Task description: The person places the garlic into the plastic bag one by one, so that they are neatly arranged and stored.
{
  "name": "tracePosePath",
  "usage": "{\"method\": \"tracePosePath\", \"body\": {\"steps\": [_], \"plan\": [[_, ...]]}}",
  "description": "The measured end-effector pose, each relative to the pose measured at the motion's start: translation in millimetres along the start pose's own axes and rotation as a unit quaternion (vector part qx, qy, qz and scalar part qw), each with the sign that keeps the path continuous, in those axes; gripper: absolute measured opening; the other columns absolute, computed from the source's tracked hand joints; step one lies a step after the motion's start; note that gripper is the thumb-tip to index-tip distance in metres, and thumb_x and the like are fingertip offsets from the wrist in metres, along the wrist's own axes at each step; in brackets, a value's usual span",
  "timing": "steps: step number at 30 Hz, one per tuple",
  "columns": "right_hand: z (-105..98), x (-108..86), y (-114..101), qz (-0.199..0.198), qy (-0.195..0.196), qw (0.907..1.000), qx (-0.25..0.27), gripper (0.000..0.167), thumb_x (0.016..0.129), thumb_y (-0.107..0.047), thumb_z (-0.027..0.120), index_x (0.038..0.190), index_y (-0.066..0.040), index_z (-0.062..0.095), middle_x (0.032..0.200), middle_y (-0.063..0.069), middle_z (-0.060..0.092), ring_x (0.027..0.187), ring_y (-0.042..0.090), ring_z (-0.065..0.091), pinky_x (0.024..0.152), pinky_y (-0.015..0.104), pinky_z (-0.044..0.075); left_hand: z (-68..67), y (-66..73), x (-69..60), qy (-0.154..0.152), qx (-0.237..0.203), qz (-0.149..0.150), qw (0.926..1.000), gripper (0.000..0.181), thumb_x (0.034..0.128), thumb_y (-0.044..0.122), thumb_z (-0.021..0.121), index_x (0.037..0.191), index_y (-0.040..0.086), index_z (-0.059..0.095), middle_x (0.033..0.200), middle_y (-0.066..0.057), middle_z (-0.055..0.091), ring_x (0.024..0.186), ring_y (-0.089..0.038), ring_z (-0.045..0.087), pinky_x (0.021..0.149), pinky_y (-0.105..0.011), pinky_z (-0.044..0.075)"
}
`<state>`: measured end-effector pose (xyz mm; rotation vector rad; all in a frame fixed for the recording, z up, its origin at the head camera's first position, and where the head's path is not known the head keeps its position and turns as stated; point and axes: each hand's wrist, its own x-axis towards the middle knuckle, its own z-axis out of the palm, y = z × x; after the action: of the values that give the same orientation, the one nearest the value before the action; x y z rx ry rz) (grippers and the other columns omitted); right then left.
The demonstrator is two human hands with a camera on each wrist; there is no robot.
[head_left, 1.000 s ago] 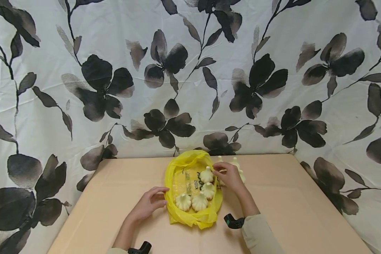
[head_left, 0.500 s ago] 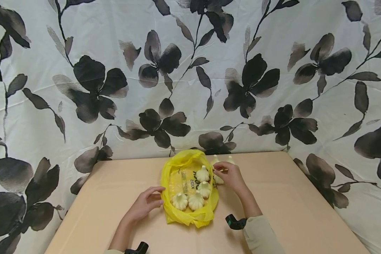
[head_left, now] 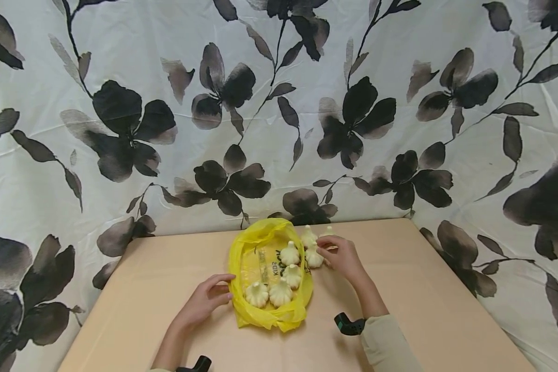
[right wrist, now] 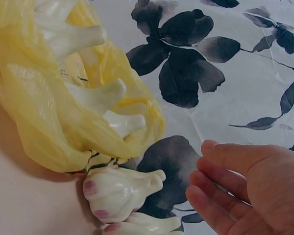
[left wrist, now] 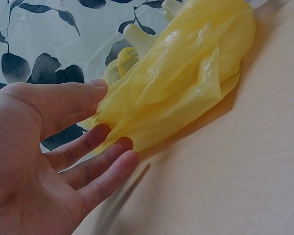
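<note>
A yellow plastic bag [head_left: 244, 258] lies on the table with its mouth spread wide. Several white garlic bulbs [head_left: 280, 293] sit inside it. At the bag's left rim rests my left hand [head_left: 205, 301], its fingertips touching the plastic in the left wrist view, thumb and fingers loosely extended. More garlic bulbs [head_left: 313, 257] lie outside, along the bag's right side toward the back. My right hand [head_left: 346, 258] is just beside these. In the right wrist view it stands apart from a purple-marked garlic bulb [right wrist: 120, 193], fingers loosely bent with nothing between them.
The light tan table [head_left: 400, 289] extends to both sides of the bag. Behind it hangs a white cloth [head_left: 279, 139] with dark printed flowers, reaching the table's back edge.
The right hand has shifted right, away from the bag's rim, and the garlic bulbs outside show more. The left hand stays at the left rim. The head view has turned slightly right.
</note>
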<state>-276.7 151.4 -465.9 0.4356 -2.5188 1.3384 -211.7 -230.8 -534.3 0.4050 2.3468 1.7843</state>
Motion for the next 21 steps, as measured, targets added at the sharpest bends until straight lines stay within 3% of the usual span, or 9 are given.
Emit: {"method": "tracePosePath", "body": {"steps": [8, 21], "plan": [[-10, -1.6, 5, 0.005, 0.003, 1.0000, -0.004, 0.023, 0.084, -0.005, 0.073, 0.106, -0.002, 0.071, 0.100, 0.011, 0.072, 0.094, 0.026, 0.067, 0.079, 0.036, 0.059, -2.6, -0.4, 0.1, -0.002, 0.005, 0.005, 1.0000, 0.048, 0.0914, 0.021, 0.067, 0.135, 0.009, 0.052, 0.138, -0.018, 0.047, 0.121, -0.038, 0.054, 0.085, -0.024, 0.055], [-27, -5.1, 16, 0.012, 0.015, 0.9997, -0.017, 0.021, 0.084, -0.009, 0.073, 0.105, -0.007, 0.072, 0.100, 0.011, 0.072, 0.093, 0.025, 0.067, 0.079, 0.036, 0.059, -2.9, -0.4, 0.2, -0.012, -0.006, -0.004, 0.9999, 0.048, 0.0911, 0.019, 0.067, 0.136, 0.007, 0.052, 0.138, -0.020, 0.046, 0.123, -0.039, 0.051, 0.085, -0.024, 0.055]]}}
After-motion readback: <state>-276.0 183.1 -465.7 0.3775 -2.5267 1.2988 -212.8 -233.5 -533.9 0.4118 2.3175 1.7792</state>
